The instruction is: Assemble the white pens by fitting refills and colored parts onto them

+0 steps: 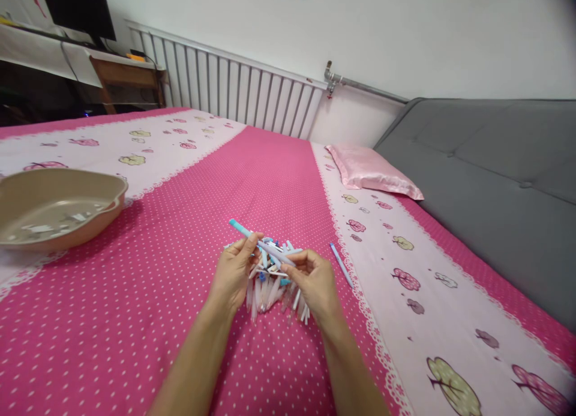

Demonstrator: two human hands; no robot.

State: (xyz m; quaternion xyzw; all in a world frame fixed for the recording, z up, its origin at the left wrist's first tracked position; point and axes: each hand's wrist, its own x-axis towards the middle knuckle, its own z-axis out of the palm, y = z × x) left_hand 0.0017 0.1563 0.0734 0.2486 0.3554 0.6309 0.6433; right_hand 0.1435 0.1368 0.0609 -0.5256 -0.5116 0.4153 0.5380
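Both my hands pinch one slim pen point(271, 250), teal at its far left end and pale lavender toward the right. My left hand point(236, 269) grips it near the middle, thumb and fingers pressed together. At the lavender end, my right hand point(312, 281) has its fingertips closed on it. Below and behind the hands lies a loose pile of pens and pen parts point(265, 293), in white, clear, blue and teal; the hands hide some of it. A single light-blue pen point(342, 265) rests apart, to the right of my right hand.
The pink dotted bedspread point(180, 236) spreads under everything. At left sits a beige basin point(90, 233) with small pale pieces inside. A pink pillow point(373, 173) lies by the grey headboard point(486, 164). Beyond are a white radiator point(234, 83) and a desk point(126, 74) with a monitor point(78, 11).
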